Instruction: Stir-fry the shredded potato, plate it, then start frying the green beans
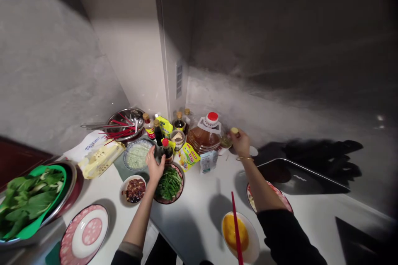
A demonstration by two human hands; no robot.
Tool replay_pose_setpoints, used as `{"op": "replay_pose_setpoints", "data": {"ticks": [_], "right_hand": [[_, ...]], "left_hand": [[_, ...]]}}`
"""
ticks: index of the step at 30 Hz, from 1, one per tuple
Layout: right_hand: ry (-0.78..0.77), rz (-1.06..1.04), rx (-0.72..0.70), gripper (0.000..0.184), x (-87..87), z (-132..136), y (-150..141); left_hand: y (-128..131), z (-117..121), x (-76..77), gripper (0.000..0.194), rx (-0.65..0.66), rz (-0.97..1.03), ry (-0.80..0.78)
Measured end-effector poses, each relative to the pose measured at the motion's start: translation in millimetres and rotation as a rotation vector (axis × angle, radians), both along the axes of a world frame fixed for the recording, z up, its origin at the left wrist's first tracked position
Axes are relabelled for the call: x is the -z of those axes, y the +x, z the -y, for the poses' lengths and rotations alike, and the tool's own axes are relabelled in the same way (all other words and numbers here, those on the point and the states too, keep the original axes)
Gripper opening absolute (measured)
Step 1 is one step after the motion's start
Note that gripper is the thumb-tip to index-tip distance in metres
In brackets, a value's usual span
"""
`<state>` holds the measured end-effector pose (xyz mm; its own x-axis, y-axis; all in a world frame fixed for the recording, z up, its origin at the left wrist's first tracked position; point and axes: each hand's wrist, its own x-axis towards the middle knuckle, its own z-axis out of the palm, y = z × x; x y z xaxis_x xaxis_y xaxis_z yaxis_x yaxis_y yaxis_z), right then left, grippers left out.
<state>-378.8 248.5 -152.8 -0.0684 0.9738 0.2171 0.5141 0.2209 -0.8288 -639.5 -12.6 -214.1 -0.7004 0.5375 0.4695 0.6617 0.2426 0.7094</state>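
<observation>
hands on two bottles at the back of the counter

right hand (241,143) closed around a small bottle with a pale cap (234,132), fingers wrapped about its neck, just right of the big oil jug with the red cap (205,134) and close to the back wall. left hand (154,165) curled against a dark sauce bottle with a red cap (166,149), fingers bent around its side; cannot tell whether gripped tight or only touching. stands between the bowl of pale chopped filling (137,155) and the yellow packet (188,156), just behind the plate of green beans (169,183). beside that plate, a small bowl of dark red sauce (134,189). farther back, more bottles clustered in the corner and a steel bowl with red chopsticks (124,126). nearer the body, a bowl of beaten egg (238,234) with one red chopstick (235,225) across it. at far left, leafy greens in a green colander (29,201), and a pink patterned plate (83,234) on the white counter (199,203).
</observation>
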Motion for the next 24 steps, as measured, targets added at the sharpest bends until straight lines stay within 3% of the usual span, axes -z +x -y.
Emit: {"op": "replay_pose_setpoints", "data": {"ticks": [3, 6, 7, 8, 11, 14, 16, 19, 24], "right_hand": [[0.008, 0.103, 0.071, 0.054, -8.3, 11, 2], [0.220, 0.163, 0.226, 0.063, -26.3, 52, -17], [0.311, 0.147, 0.218, 0.059, -32.4, 71, -31], [0.358, 0.105, 0.124, 0.047, -37.7, 91, -49], [0.321, 0.129, -0.543, 0.030, -45.6, 142, -116], [0.271, 0.305, -0.754, 0.026, -46.5, 159, -172], [0.247, 0.395, -0.775, 0.019, -50.2, 156, -188], [0.197, 0.416, -0.771, 0.015, -69.7, 149, -181], [0.181, 0.339, -0.873, 0.016, -135.1, 158, -136]], "left_hand": [[-10, -1, 14.6, 0.064, 0.070, 0.086, -0.083], [-13, -6, 27.3, 0.079, 0.121, 0.166, -0.158], [-14, -9, 31.1, 0.082, 0.130, 0.187, -0.174], [-15, -12, 34.6, 0.084, 0.144, 0.204, -0.186], [-19, -23, 41.2, 0.076, 0.204, 0.202, -0.192], [-25, -30, 40.8, 0.062, 0.292, 0.126, -0.167], [-28, -30, 36.2, 0.058, 0.331, 0.080, -0.140], [-29, -27, 20.7, 0.058, 0.308, 0.040, -0.068], [-20, -12, -27.3, 0.059, 0.314, -0.066, 0.061]]}}
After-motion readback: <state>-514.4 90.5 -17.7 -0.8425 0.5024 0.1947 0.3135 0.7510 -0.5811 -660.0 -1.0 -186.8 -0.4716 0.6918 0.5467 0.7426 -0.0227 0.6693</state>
